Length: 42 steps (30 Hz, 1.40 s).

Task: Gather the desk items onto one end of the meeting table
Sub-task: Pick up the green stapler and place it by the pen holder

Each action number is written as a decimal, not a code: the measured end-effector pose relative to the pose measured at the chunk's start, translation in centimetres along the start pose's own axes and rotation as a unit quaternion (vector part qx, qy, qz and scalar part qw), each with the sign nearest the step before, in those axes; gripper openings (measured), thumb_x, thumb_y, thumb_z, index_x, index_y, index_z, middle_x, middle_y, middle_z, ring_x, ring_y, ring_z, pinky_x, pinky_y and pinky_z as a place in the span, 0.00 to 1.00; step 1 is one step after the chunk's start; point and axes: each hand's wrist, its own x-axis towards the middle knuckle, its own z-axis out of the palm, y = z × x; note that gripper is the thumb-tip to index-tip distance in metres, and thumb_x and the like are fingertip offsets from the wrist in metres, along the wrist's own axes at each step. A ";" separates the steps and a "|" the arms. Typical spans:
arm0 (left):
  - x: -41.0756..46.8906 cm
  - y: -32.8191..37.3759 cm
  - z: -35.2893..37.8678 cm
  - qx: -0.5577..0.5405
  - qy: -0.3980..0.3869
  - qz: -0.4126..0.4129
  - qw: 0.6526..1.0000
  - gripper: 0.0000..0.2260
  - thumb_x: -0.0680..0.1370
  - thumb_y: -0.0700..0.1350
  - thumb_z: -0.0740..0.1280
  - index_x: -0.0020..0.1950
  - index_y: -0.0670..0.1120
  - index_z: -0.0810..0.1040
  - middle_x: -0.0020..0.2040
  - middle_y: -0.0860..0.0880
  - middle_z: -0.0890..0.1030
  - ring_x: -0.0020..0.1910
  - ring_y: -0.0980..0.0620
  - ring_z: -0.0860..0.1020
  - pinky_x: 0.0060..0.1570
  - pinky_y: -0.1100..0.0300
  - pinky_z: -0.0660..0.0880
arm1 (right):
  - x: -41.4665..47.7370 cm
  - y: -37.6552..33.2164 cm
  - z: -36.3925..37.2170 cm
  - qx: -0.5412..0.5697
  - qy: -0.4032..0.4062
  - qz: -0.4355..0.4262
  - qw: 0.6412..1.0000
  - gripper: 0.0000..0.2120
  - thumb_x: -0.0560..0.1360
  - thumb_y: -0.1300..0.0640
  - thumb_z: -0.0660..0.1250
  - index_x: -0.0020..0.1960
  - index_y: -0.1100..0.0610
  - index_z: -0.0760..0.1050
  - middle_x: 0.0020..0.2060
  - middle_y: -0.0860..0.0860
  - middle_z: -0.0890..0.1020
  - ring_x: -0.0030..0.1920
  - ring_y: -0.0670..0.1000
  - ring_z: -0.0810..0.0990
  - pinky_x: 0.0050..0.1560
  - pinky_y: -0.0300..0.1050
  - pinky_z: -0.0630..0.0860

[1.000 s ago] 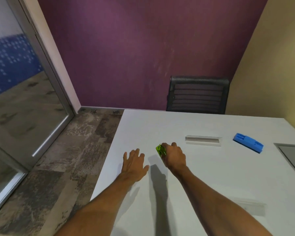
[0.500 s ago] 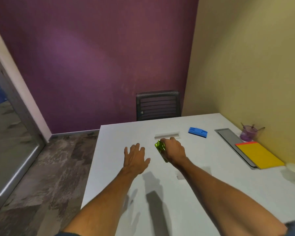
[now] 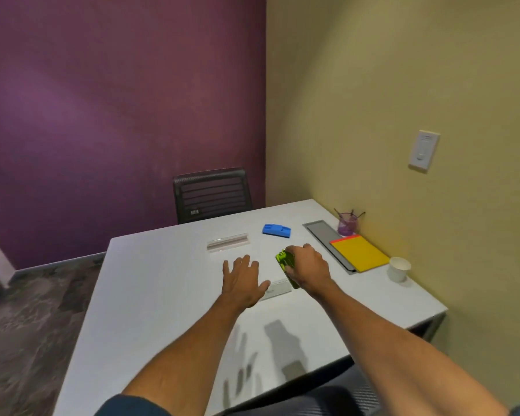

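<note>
View swung right. My right hand (image 3: 308,265) grips green stapler (image 3: 286,265); left hand (image 3: 242,280) open, empty. Blue holder (image 3: 276,230) at 12 o'clock still ungathered.

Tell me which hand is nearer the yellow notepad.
Right. The right hand, gripping a green object, is just left of the yellow notepad; the left hand is farther left, open.
</note>
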 end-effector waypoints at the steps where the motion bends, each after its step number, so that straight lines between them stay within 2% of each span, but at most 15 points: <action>1: 0.2 1.8 0.2 0.000 0.004 0.004 1.000 0.27 0.79 0.61 0.57 0.74 0.48 0.62 0.78 0.45 0.57 0.76 0.45 0.55 0.74 0.41 0.46 | -0.3 1.6 -0.5 -0.002 -0.001 0.004 1.000 0.17 0.76 0.53 0.66 0.64 0.50 0.73 0.55 0.56 0.76 0.55 0.57 0.78 0.49 0.47 0.75; 10: 2.0 17.2 1.2 -0.021 0.016 0.010 1.000 0.27 0.80 0.60 0.57 0.75 0.48 0.60 0.77 0.45 0.59 0.76 0.45 0.57 0.74 0.41 0.48 | -0.8 15.9 -4.4 -0.020 -0.001 -0.004 1.000 0.17 0.76 0.55 0.67 0.65 0.50 0.73 0.57 0.57 0.76 0.57 0.58 0.76 0.48 0.48 0.75; 19: 5.5 25.1 1.9 -0.012 0.003 0.031 0.999 0.28 0.79 0.61 0.56 0.75 0.47 0.60 0.76 0.45 0.61 0.75 0.45 0.58 0.73 0.41 0.49 | 1.4 25.6 -6.5 0.001 0.007 0.019 1.000 0.15 0.75 0.57 0.66 0.61 0.50 0.75 0.53 0.57 0.76 0.55 0.61 0.77 0.45 0.50 0.75; 27: 12.6 28.1 4.8 -0.009 0.001 0.036 0.999 0.29 0.79 0.62 0.55 0.75 0.47 0.59 0.77 0.44 0.59 0.76 0.45 0.57 0.74 0.41 0.48 | 7.7 30.6 -5.5 -0.004 0.005 0.011 1.000 0.17 0.75 0.57 0.66 0.63 0.50 0.75 0.56 0.58 0.76 0.57 0.61 0.77 0.50 0.51 0.76; 31: 17.1 28.4 6.4 -0.010 0.001 0.024 1.000 0.29 0.80 0.62 0.54 0.76 0.47 0.59 0.77 0.44 0.58 0.76 0.44 0.55 0.74 0.41 0.47 | 12.3 32.5 -4.2 -0.013 -0.006 0.003 1.000 0.17 0.75 0.56 0.66 0.63 0.51 0.74 0.55 0.57 0.76 0.56 0.60 0.77 0.49 0.50 0.76; 38: 24.9 27.7 8.0 0.015 0.001 0.021 1.000 0.29 0.80 0.61 0.52 0.75 0.46 0.59 0.77 0.43 0.57 0.76 0.43 0.54 0.74 0.41 0.47 | 20.7 33.8 -2.1 -0.011 -0.024 -0.026 0.999 0.18 0.74 0.56 0.66 0.63 0.47 0.74 0.54 0.56 0.77 0.55 0.60 0.78 0.49 0.51 0.77; 42: 29.0 27.5 8.5 0.021 -0.004 0.015 1.000 0.29 0.80 0.62 0.51 0.76 0.46 0.58 0.78 0.43 0.56 0.77 0.43 0.53 0.74 0.41 0.47 | 25.8 34.1 -1.5 -0.010 -0.027 -0.037 0.999 0.17 0.73 0.56 0.67 0.62 0.48 0.75 0.54 0.56 0.79 0.55 0.60 0.79 0.49 0.50 0.78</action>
